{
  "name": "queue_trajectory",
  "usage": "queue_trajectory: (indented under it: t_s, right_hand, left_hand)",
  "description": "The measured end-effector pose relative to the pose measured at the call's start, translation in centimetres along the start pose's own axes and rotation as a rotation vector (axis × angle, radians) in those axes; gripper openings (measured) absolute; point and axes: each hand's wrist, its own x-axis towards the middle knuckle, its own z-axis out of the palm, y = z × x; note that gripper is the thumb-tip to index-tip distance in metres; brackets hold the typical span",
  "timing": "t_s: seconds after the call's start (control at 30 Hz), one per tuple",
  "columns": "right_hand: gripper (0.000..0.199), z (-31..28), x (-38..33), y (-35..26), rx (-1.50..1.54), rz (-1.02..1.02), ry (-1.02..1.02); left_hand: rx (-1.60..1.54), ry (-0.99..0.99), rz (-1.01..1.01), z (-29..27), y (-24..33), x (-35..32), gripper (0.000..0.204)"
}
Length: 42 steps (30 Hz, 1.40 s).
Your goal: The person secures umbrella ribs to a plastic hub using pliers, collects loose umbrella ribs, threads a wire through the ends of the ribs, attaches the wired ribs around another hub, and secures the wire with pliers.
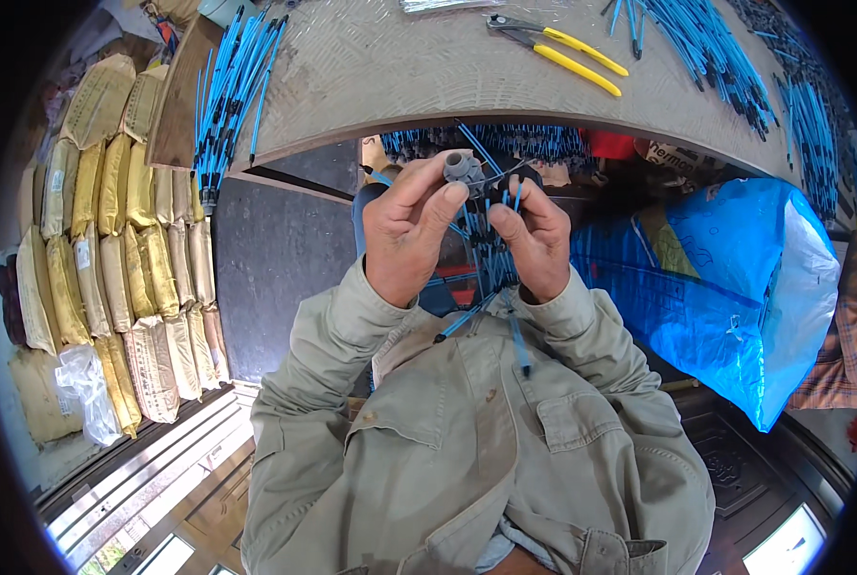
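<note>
In front of my chest, my left hand [411, 222] pinches a grey, round, hollow plastic fitting [462, 169] between thumb and fingers. A thin dark strand [498, 176] runs from the fitting toward my right hand [536, 241]. That hand is closed, its thumb pressed to the fingers on thin blue rods with dark ends. Below and between the hands, a cluster of blue rods with black joints [492, 257] hangs over my lap, and one black-tipped blue rod [518, 337] lies against my jacket. Part of the cluster is hidden behind my fingers.
A worktable [371, 72] spans the far side, bearing yellow-handled cutting pliers [582, 63], a left bundle of blue rods [232, 101] and a larger right pile [711, 57]. Stacked wrapped packets [112, 259] stand left. A large blue plastic bag [725, 287] sits right.
</note>
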Motion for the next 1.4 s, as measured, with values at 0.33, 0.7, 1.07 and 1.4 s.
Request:
queue_trajectory:
  t_s: [0.33,0.7,1.07,1.4]
  right_hand:
    - [0.019,-0.7,0.8,-0.1,-0.247,-0.081,-0.103]
    - [0.014,-1.0,1.3,-1.0,-0.39,-0.153,-0.094]
    - [0.012,-1.4,1.0,-0.6,-0.21,0.005,-0.107]
    - [0.012,-1.1,0.6,-1.0,-0.007,0.213,-0.131]
  left_hand:
    - [0.065,-0.052,0.042,-0.3,0.3,0.2,0.03]
    - [0.1,-0.067,0.07,0.0,0.9,0.8,0.03]
    - [0.104,-0.058,0.054,0.2,0.6,0.4,0.029]
    - [0.183,-0.09,0.055,-0.3,1.2,-0.5,0.029]
